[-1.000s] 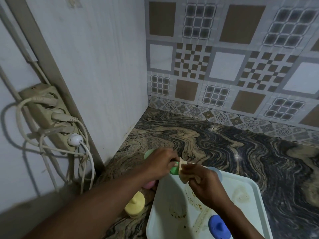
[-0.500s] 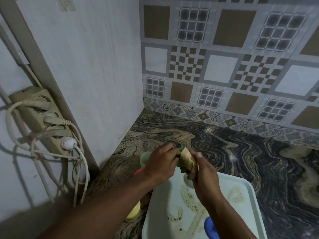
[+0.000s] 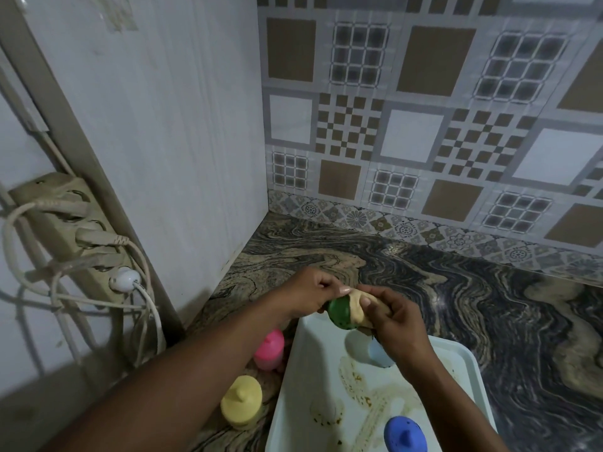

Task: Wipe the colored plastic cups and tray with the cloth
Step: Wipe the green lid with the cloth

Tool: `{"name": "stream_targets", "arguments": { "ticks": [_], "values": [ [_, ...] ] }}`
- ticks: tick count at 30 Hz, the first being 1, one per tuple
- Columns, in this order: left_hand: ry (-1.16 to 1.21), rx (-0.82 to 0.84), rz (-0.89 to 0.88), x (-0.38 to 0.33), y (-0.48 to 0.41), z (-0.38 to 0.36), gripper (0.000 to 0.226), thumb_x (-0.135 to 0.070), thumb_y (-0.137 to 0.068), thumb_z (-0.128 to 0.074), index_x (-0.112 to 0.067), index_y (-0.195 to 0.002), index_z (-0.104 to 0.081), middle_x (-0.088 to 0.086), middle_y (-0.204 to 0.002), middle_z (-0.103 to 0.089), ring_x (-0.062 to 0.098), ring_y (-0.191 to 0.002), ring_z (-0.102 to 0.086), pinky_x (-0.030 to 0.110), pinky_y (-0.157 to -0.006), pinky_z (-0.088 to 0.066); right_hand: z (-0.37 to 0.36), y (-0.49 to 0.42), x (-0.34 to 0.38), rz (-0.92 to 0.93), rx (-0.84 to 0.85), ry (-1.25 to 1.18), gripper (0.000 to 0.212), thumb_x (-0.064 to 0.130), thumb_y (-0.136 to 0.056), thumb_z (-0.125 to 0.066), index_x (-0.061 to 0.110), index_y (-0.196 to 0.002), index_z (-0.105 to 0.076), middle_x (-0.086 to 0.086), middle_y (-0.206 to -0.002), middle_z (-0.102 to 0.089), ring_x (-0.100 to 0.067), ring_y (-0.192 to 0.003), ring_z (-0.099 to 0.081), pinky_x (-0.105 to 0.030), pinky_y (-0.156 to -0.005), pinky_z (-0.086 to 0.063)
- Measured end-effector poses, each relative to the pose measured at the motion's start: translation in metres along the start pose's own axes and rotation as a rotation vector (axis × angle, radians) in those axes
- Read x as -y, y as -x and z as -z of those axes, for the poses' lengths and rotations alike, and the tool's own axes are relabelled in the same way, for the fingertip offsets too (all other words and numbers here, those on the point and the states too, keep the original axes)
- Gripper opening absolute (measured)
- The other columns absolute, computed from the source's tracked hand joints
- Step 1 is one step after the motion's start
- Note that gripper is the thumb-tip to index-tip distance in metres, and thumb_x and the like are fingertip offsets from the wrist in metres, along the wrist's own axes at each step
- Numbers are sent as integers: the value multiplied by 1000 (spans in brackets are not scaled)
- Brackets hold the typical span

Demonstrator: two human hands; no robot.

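Green cup: our left hand is gripping it above the tray's far-left corner, now lifted higher.
Cloth: our right hand is pinching it against the cup.
Tray: holding light blue cup, dark blue cup, brown stains.
Counter's left edge: pink cup, yellow cup.

Swirled dark marble countertop, meeting tiled wall behind. Resting directly on it: stained white tray, pink cup just left, yellow cup nearer, both upside down.

Desk left open behind and right of tray. Left passage narrowed by pink cup and yellow cup, hemmed against side wall.
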State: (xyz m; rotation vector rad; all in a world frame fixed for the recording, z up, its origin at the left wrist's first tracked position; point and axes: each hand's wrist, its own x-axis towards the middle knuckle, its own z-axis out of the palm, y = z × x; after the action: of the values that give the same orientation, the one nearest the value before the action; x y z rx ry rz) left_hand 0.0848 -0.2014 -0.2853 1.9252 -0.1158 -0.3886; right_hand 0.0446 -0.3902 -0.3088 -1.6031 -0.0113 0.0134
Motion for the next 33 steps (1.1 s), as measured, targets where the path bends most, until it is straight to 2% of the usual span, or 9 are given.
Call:
{"name": "stream_targets", "arguments": {
  "ticks": [7,10,14,18,20,22,26,29,33],
  "values": [
    [147,-72,33,0,0,-4,4,-15,-93,-71,-13,-89,-71,12,-81,-71,15,-65,-63,25,-59,-55,12,-2,-20,-103,-504,-113,19,14,-102,-56,8,-113,-70,-16,-95,-73,-28,-81,-68,-31,-62,-51],
    [295,-60,72,3,-1,-2,11,-10,-97,-64,-12,-86,-64,6,-76,-68,12,-63,-63,24,-58,-55,7,7,-12,178,-346,131,31,-1,-98,-55,17,-118,-70,-1,-107,-74,-12,-94,-71,-29,-74,-58],
    [344,-67,27,4,0,0,16,-6,-98,-59,-11,-85,-65,2,-75,-69,14,-69,-64,30,-71,-54,-4,18,-17,565,-96,614,43,-6,-94,-52,15,-127,-70,6,-131,-64,-1,-121,-57,-11,-97,-45],
    [419,-129,35,10,7,5,15,-6,-99,-59,-10,-86,-65,7,-82,-68,15,-72,-66,28,-64,-57,13,17,-24,541,-24,703,43,-5,-91,-54,23,-118,-74,8,-119,-70,-12,-104,-69,-12,-84,-52],
    [541,-131,46,9,6,3,14,-7,-99,-57,-10,-87,-62,12,-88,-67,22,-78,-66,31,-64,-58,12,15,-19,412,-145,506,53,-12,-90,-56,32,-115,-73,9,-109,-74,-12,-93,-72,-20,-76,-57],
    [597,-113,36,5,4,-5,9,-7,-100,-56,-8,-92,-61,15,-93,-66,26,-82,-66,31,-66,-57,0,10,-10,271,-237,209,43,-5,-97,-56,28,-119,-72,5,-110,-76,-13,-97,-73,-25,-78,-59],
    [693,-89,42,-1,6,-18,9,-8,-101,-54,-5,-97,-62,17,-95,-68,26,-83,-69,36,-76,-59,-28,14,2,212,-235,-38,31,2,-99,-59,20,-122,-70,8,-113,-73,-4,-100,-71,-16,-80,-57],
    [676,-18,126,-2,8,-13,21,-23,-100,-58,-6,-104,-70,18,-101,-73,29,-91,-71,41,-82,-58,-25,12,-3,226,-230,26,39,-7,-95,-59,26,-113,-71,3,-112,-75,-8,-102,-72,-18,-83,-58],
    [588,-6,121,-3,5,-5,22,-17,-99,-59,1,-107,-71,23,-105,-72,30,-94,-70,41,-88,-59,-13,11,-11,526,-163,438,42,-9,-92,-62,21,-118,-74,10,-115,-73,-7,-107,-68,-25,-88,-55]
  ]
}}
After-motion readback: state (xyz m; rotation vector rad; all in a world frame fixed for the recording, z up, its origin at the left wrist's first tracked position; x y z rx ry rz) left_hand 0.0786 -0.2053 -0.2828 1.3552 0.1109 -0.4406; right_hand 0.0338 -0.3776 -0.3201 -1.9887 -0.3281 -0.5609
